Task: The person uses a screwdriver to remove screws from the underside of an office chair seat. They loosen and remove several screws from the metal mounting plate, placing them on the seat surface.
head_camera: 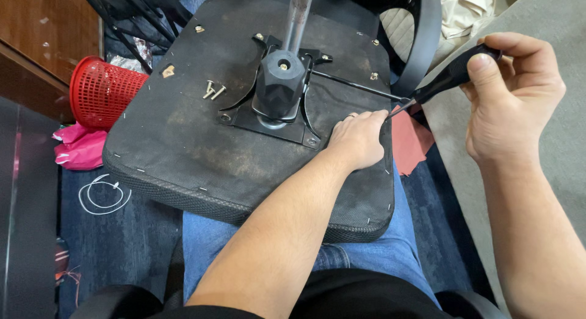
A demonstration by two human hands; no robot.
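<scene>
Upturned chair seat [183,154], black fabric underside, centre of frame, resting on the person's lap; metal mounting plate [268,121] with black knob [282,81] and gas column [297,14] at upper centre; two loose screws [213,90] on the fabric left of the plate. Left hand [357,139], fingers curled, pressing the seat's right edge. Right hand [513,96], upper right, clenched round a black-handled screwdriver [448,78], tip just beside the left fingertips. Red mesh basket [101,93], left; pink cloth [79,148] below it.

Upturned black seat base [183,148] lies across the lap; black-handled screwdriver [448,78] angled, apparently at its edge.
</scene>
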